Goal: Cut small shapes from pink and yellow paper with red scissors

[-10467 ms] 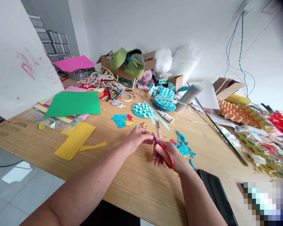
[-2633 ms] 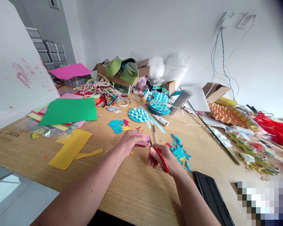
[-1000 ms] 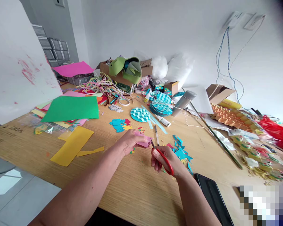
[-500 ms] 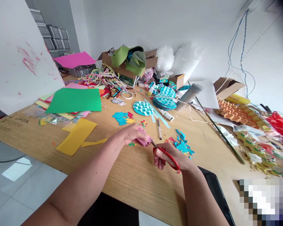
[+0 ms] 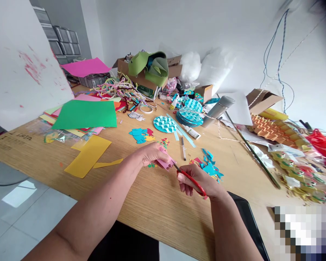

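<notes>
My left hand (image 5: 154, 153) is closed on a small piece of pink paper (image 5: 166, 164), held just above the wooden table (image 5: 141, 197). My right hand (image 5: 193, 179) grips red-handled scissors (image 5: 191, 180), whose blades meet the right edge of the pink paper. Small green and yellow paper bits (image 5: 152, 165) lie under and beside my left hand. Beyond it are blue fish cutouts (image 5: 138, 135), with red and yellow ones beside them. Blue paper scraps (image 5: 210, 166) lie right of the scissors. A pen (image 5: 183, 148) rests farther back.
Yellow paper (image 5: 88, 157) and a green sheet (image 5: 85, 114) on a paper stack lie left. Wavy blue paper discs (image 5: 164, 124), a glue bottle (image 5: 192, 132) and a grey cylinder (image 5: 218, 110) stand or lie behind. A long stick (image 5: 251, 148) and a black tablet-like device (image 5: 247, 219) are right.
The scissors' handles have come closer together in my right hand, with the blades still at the pink paper. My left hand stays nearly in place. The view shifts slightly.
</notes>
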A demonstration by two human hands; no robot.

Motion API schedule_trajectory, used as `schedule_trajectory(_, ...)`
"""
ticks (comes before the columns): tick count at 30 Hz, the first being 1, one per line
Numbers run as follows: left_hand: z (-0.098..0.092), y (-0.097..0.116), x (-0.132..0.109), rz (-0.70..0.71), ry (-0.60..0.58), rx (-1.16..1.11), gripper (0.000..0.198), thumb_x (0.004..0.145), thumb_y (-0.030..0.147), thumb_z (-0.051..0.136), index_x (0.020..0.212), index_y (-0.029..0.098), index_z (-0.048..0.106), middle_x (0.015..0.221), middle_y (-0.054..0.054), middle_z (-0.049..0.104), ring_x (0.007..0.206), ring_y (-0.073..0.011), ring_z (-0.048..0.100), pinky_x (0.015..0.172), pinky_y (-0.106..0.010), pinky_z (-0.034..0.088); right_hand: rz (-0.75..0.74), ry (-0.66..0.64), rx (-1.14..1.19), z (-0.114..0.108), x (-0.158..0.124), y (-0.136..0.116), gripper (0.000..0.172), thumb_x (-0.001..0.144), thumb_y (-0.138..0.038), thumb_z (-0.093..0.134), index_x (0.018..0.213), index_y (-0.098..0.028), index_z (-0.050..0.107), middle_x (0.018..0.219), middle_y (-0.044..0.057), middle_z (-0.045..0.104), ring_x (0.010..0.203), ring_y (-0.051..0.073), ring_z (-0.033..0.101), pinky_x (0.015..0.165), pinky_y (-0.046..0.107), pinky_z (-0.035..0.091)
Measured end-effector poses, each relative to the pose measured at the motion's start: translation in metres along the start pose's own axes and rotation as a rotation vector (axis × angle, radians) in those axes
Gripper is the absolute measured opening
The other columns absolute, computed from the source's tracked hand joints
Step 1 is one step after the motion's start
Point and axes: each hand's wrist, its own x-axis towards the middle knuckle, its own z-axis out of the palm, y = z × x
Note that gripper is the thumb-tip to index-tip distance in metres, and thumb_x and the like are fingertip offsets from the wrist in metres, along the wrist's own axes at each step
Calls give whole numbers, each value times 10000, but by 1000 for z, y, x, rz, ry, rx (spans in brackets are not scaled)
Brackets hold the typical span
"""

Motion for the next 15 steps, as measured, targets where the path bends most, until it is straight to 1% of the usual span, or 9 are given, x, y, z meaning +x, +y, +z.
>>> schedule_trajectory(4,0,0,0,-2,7,2,162,472,136,640,545,144,495,593,-65,642,587,-156,626,476,-204,427,17,19,-5,0,1,1,462,716,-556,708,614,-160,494,515,10,613,398,96,576,359,159,401)
schedule_trajectory(7,0,0,0,5,7,-5,151,473,122,638,554,139,513,565,-42,625,537,-130,594,474,-206,437,29,30,-9,0,1,1,453,716,-548,708,616,-165,486,510,6,613,392,98,576,350,158,394)
schedule_trajectory(10,0,2,-1,4,15,-19,138,474,108,638,548,132,525,548,-32,614,530,-130,595,480,-212,455,45,44,-17,1,1,0,453,707,-543,713,606,-172,474,504,6,614,387,103,580,338,156,386)
schedule_trajectory(15,1,3,-2,-21,41,-34,110,472,111,633,521,129,536,581,-55,655,506,-123,584,439,-197,428,56,74,-19,2,3,1,445,700,-519,719,585,-177,459,479,-6,602,361,93,558,331,158,387)
